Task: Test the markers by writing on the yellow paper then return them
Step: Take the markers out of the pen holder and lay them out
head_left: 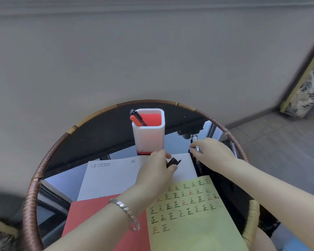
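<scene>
Marker (195,138), pinched mid-barrel by my right hand (213,152), looks light and slick (grip firmly); left hand (157,171) pinches black cap (174,162).

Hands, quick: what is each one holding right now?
Left hand: closed, pinching a black cap.
Right hand: closed around a silver-and-dark marker.
</scene>
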A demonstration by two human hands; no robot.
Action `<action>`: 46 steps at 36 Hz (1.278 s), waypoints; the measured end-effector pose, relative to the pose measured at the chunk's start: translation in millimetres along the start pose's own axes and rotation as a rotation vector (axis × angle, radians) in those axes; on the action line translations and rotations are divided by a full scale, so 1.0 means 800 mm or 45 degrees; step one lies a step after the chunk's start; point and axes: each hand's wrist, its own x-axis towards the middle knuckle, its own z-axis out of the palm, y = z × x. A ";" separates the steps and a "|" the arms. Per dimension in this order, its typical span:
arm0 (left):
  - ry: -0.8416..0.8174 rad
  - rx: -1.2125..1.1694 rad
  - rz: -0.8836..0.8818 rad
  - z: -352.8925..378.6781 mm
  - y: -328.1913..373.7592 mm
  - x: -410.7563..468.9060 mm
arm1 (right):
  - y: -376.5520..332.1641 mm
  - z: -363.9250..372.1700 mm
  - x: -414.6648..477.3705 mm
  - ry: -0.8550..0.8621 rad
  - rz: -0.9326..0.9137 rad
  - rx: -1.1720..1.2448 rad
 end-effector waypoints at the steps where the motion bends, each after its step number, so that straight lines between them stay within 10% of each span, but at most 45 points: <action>1: -0.008 0.021 -0.018 0.005 0.006 0.006 | 0.003 -0.001 -0.002 0.009 -0.002 0.040; 13: -0.103 0.095 0.092 0.033 0.026 0.025 | 0.001 -0.031 -0.012 0.146 -0.099 0.320; 24: 0.392 0.064 0.139 -0.091 -0.039 -0.013 | -0.126 -0.061 0.018 0.356 -0.456 0.438; 33: 0.471 0.041 0.032 -0.140 -0.067 -0.028 | -0.172 -0.028 0.053 0.321 -0.294 0.268; 46: 0.491 -0.207 0.326 -0.129 -0.014 -0.040 | -0.170 -0.091 -0.018 0.793 -0.688 0.652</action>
